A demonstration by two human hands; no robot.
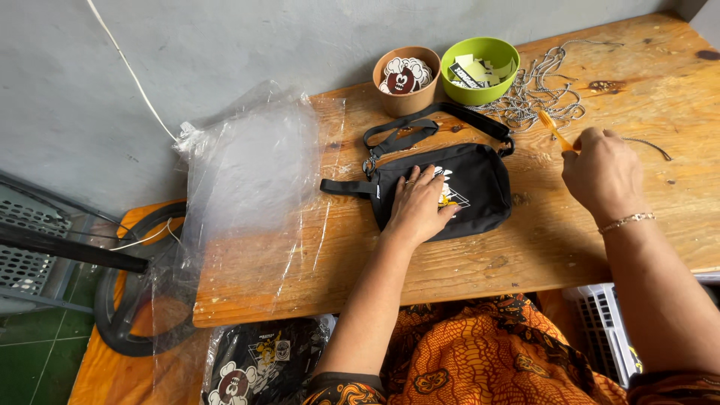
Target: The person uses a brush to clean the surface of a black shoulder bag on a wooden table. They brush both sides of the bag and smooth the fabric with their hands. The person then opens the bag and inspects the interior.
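A small black pouch bag (480,195) with a white and yellow print lies flat on the wooden table (450,270), its black strap (420,131) looped behind it. My left hand (418,206) rests palm down on the bag, fingers spread, a ring on one finger. My right hand (600,171), with a bracelet at the wrist, is closed on a thin orange tool (553,129) to the right of the bag. Just beyond it lies a heap of silver ball chains (536,94).
A brown paper cup (406,81) of round stickers and a green bowl (480,69) of cards stand at the table's back. Clear plastic bags (247,180) hang over the left end. A packed bag (259,364) lies below, a white crate (611,330) at lower right.
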